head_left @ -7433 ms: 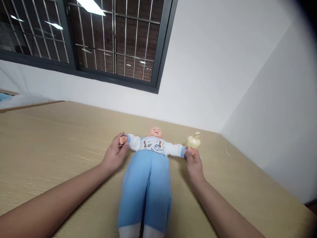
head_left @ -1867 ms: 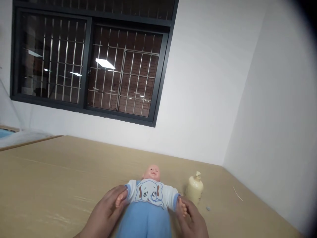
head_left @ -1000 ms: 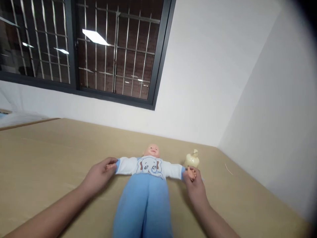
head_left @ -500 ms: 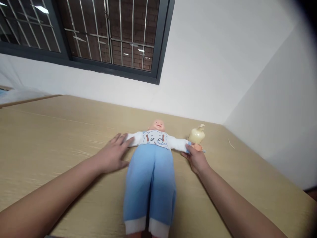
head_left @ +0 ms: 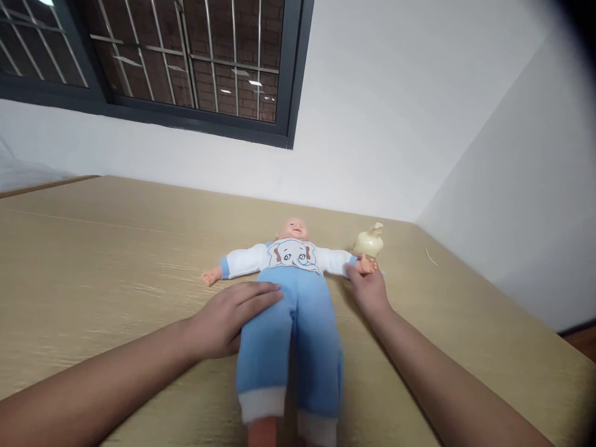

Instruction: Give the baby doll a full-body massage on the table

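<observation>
A baby doll (head_left: pixel 310 298) lies on its back with its head away from me, its arms spread to both sides. It wears blue trousers with white cuffs and a white top with an elephant face on the chest. My left hand (head_left: pixel 228 316) rests over the hip and upper thigh of its left-side leg, fingers stretched out flat. At the doll's cuff and small hand on the right, my right hand (head_left: pixel 371 292) is closed with thumb and fingers. Just behind that spot stands a cream-coloured bottle (head_left: pixel 369 243) with a pump-like top.
The doll lies on a wide tan tabletop (head_left: pixel 116 261) that reaches the white wall (head_left: pixel 372 124). A thin pale strip (head_left: pixel 431 257) lies on the right part of it. A dark-framed window (head_left: pixel 286 139) with metal bars is set in the wall.
My left hand has left the doll's arm on the left and moved down and right onto its hip, uncovering that arm. My right hand still holds the other arm's end.
</observation>
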`<state>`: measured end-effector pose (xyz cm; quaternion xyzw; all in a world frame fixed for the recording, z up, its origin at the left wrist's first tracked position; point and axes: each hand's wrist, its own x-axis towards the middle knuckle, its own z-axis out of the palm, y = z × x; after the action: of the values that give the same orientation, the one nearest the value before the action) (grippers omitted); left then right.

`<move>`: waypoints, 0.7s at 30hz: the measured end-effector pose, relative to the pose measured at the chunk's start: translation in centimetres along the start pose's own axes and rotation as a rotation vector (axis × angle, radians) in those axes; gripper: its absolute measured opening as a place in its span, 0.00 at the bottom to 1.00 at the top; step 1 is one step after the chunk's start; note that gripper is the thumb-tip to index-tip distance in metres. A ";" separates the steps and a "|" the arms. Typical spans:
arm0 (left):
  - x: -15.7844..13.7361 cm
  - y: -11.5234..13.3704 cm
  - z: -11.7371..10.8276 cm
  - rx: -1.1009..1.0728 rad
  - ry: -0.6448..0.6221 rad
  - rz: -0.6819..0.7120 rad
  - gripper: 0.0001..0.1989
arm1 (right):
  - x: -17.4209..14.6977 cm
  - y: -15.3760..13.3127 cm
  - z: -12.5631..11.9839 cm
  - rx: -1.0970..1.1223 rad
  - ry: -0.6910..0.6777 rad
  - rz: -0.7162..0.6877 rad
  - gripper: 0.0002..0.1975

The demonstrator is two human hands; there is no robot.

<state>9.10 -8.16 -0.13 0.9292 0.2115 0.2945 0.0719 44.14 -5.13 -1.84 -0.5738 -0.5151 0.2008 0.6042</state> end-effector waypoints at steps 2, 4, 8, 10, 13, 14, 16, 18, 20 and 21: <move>-0.1 -0.3 0.0 -0.046 0.086 -0.054 0.35 | -1.1 -0.7 0.3 -0.115 -0.033 -0.160 0.24; 0.2 -0.5 -0.1 -0.105 0.136 -0.099 0.37 | -2.3 -1.4 0.6 -0.140 -0.145 -0.289 0.31; 1.4 -0.9 0.3 -0.277 0.148 -0.152 0.23 | -3.6 -2.6 0.8 -0.304 -0.403 -0.488 0.41; 1.9 -1.2 0.8 -0.345 0.161 -0.190 0.17 | -3.7 -3.0 0.8 -0.390 -0.516 -0.505 0.38; 2.2 -1.4 1.3 -0.387 0.178 -0.240 0.17 | -3.5 -3.1 0.8 -0.441 -0.615 -0.456 0.34; 2.1 -1.4 1.3 -0.388 0.174 -0.250 0.19 | -3.4 -3.1 0.8 -0.438 -0.618 -0.437 0.34; 2.0 -1.3 1.0 -0.366 0.148 -0.267 0.22 | -3.3 -2.7 0.9 -0.407 -0.586 -0.412 0.35; 1.8 -1.1 0.4 -0.319 0.104 -0.289 0.26 | -3.0 -2.1 0.9 -0.313 -0.489 -0.371 0.36; 1.6 -0.8 -0.2 -0.290 0.056 -0.282 0.29 | -2.4 -1.4 1.0 -0.169 -0.340 -0.284 0.34; 1.6 -0.7 -0.5 -0.286 0.031 -0.257 0.30 | -1.9 -1.0 1.0 -0.084 -0.260 -0.217 0.33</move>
<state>9.72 -6.82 0.94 0.8702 0.2856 0.3242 0.2368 42.24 -6.50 -1.90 -0.5088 -0.6557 0.1852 0.5261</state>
